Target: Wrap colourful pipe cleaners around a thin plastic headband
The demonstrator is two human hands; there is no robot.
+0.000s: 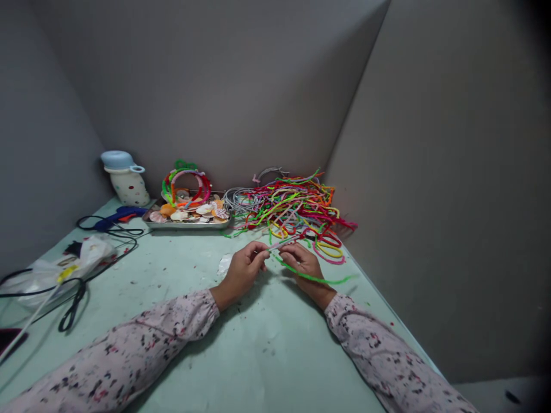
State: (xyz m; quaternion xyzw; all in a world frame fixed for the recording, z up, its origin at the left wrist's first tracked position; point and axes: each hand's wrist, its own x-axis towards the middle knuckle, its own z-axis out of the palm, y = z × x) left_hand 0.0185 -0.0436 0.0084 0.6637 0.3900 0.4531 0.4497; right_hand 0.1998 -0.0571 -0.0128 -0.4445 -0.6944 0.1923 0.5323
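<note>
My left hand point(241, 272) pinches one end of a thin pink-grey pipe cleaner point(280, 242) above the pale green table point(258, 355). My right hand point(305, 263) is closed on the same piece from the other side, and a green pipe cleaner point(321, 279) trails from under it toward the right. Both hands sit just in front of a tangled pile of coloured pipe cleaners point(297, 209) in the far corner. A small whitish shell point(224, 264) lies on the table beside my left hand.
A metal tray point(188, 223) of seashells with looped pipe cleaners stands at the back. Left of it are a blue glue gun point(120, 218), black cables point(73, 304), a plastic bag point(64, 269) and a dotted white jar point(127, 180). Grey walls enclose the table.
</note>
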